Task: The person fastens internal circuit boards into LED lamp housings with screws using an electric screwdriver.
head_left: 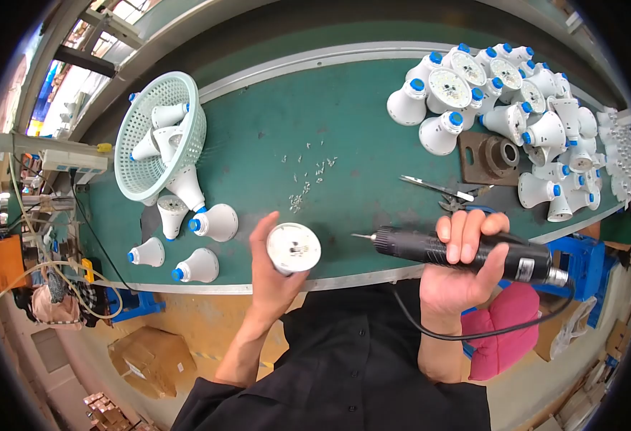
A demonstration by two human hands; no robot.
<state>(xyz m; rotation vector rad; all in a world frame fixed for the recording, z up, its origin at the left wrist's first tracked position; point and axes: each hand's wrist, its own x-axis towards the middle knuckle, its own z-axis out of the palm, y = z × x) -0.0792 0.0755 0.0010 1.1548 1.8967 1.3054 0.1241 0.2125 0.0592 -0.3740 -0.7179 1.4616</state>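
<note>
Near the bench's front edge, my left hand point(267, 276) grips a white lamp housing point(294, 248), its round open face with a small circuit board turned up. My right hand point(466, 266) is wrapped around a black electric screwdriver point(430, 246). Its thin bit points left toward the lamp housing, with a gap between them. A black cable hangs from the tool's rear end. Small screws point(301, 195) lie scattered on the green mat beyond my left hand. Tweezers point(437, 188) and dark-handled pliers point(453, 201) rest beyond the screwdriver.
A pale green basket point(199, 129) tilts at the left with lamp housings inside, and several more point(217, 223) lie around it. Many blue-capped housings point(448, 90) crowd the right back, around a brown metal fixture point(466, 158). A pink cushion point(502, 330) sits below the bench.
</note>
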